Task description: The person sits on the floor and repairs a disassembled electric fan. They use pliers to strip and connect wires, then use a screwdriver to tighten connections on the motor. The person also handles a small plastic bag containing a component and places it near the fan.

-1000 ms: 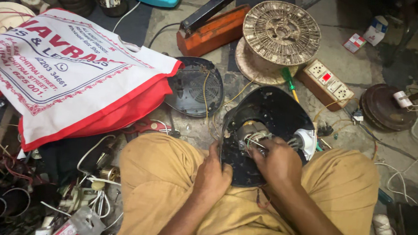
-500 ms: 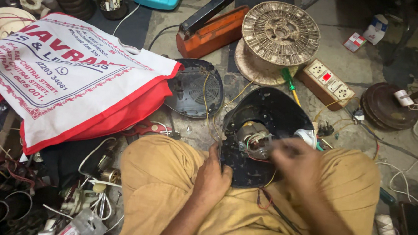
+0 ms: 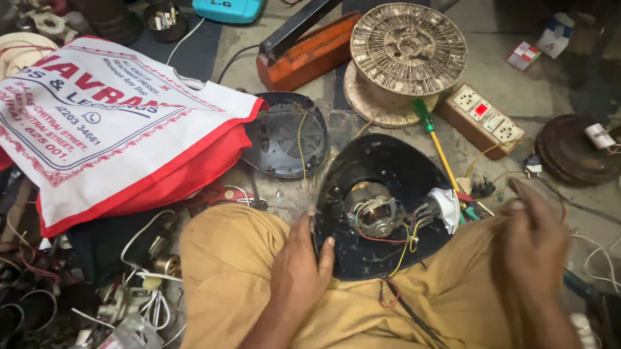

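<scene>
L hand (image 3: pixel 298 266) fingers grip black housing (image 3: pixel 387 200) edge; R hand (image 3: pixel 533 243) raised, blurred, fingers loose, empty.

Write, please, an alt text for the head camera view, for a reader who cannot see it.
A seated person's left hand grips the rim of an opened black appliance base on their lap, its small motor and coloured wires exposed; the right hand, blurred, is raised beside it. Around lie a red-and-white cloth bag, a wire spool, a power strip and a green-handled screwdriver.

Right hand (image 3: pixel 534 239) motion-blurred, grip unreadable
</scene>
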